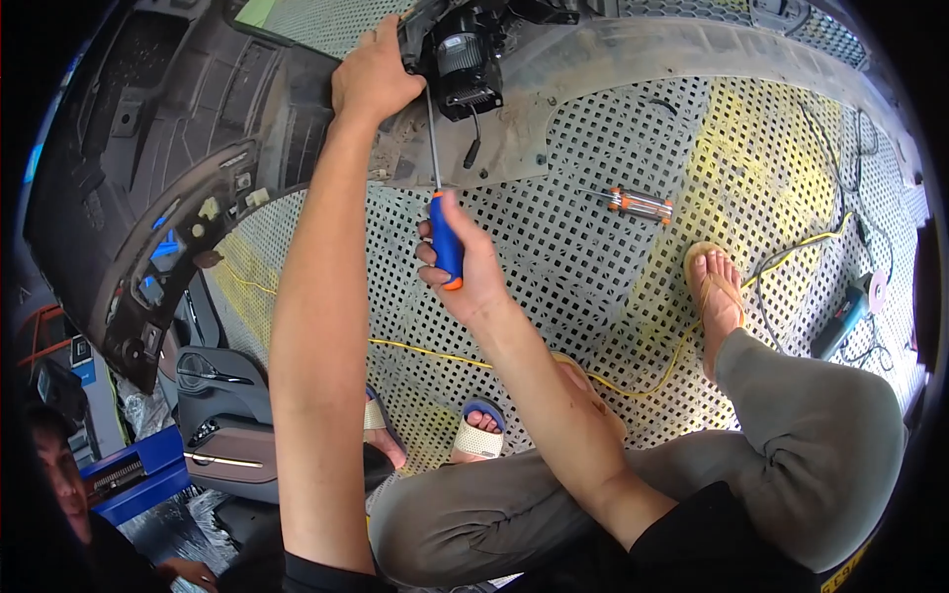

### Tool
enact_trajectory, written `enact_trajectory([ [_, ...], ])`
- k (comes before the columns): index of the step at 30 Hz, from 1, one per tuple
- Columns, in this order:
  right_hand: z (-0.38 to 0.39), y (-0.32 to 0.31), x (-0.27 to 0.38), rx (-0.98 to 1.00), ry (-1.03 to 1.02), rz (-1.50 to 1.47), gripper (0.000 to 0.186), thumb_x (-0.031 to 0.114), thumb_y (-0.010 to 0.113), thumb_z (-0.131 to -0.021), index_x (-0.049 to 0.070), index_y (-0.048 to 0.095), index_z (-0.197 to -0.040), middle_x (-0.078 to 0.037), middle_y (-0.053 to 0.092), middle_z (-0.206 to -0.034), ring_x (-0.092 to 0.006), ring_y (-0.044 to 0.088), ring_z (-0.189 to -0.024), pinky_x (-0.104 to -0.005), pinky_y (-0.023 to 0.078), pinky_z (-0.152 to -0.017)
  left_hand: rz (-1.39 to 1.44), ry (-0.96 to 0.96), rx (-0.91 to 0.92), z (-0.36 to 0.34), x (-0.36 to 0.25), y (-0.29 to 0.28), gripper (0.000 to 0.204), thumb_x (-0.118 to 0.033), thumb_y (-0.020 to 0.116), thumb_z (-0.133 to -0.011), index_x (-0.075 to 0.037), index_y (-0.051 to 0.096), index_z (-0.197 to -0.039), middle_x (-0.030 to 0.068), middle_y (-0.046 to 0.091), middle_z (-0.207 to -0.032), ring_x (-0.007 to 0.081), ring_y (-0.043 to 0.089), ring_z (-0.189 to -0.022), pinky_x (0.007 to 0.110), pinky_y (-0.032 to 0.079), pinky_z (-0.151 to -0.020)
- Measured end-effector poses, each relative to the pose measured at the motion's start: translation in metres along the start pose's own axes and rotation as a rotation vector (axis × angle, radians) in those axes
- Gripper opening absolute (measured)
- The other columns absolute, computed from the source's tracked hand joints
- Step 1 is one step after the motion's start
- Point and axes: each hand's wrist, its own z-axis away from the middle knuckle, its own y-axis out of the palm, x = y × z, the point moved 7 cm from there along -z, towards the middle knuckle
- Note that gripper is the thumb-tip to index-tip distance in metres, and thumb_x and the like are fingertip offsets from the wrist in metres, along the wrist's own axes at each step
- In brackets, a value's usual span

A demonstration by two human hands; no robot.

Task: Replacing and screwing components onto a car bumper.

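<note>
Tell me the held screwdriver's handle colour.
The screwdriver handle is blue with orange ends; the head view shows it best.

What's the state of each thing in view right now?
Right hand: closed around the screwdriver.
Screwdriver: held, shaft pointing forward.
Left hand: beside the black unit, thumb near the screwdriver's tip; grip unclear.
Short lead: hanging from the black unit, plug end loose.
Folding tool: lying on the floor, unheld.
Grinder: lying on the floor, unheld.
Yellow cord: uncoiled across the floor.
</note>
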Motion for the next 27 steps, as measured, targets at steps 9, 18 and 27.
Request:
enact_trajectory([
  [9, 0.002, 0.01, 0.011, 0.262, 0.172, -0.506, 0.047, 0.043, 0.064, -0.099, 0.001, 0.059, -0.119, -0.003, 0.063, -0.085, -0.0078, 0.05, -0.054, -0.0197, 0.037, -0.041, 0.026, -0.028, 0.034, 0.003, -0.001, -0.002, 0.096, -0.028, 0.081, -0.072, -0.014, 0.034, -0.154, 0.0179, 0.057, -0.138, 0.0388, 0.062, -0.118, 0.048, 0.052, -0.098],
  [18, 0.016, -0.004, 0.038, -0.363, -0.3, 0.717, 0.048, 0.049, 0.069, -0.094, 0.006, 0.057, -0.111, -0.004, 0.061, -0.09, -0.0127, 0.064, -0.064, -0.0232, 0.044, -0.046, 0.027, -0.025, 0.029, 0.003, -0.002, -0.004, 0.096, -0.028, 0.08, -0.073, -0.014, 0.033, -0.155, 0.0172, 0.057, -0.139, 0.0384, 0.062, -0.119, 0.048, 0.052, -0.098],
  [27, -0.001, 0.007, 0.005, 0.169, 0.113, -0.291, 0.043, 0.049, 0.064, -0.098, 0.007, 0.057, -0.109, -0.001, 0.061, -0.086, -0.0091, 0.054, -0.062, -0.0214, 0.04, -0.047, 0.009, -0.021, 0.031, 0.002, -0.002, -0.003, 0.096, -0.029, 0.08, -0.072, -0.014, 0.033, -0.155, 0.017, 0.057, -0.14, 0.0381, 0.062, -0.119, 0.048, 0.052, -0.098],
])
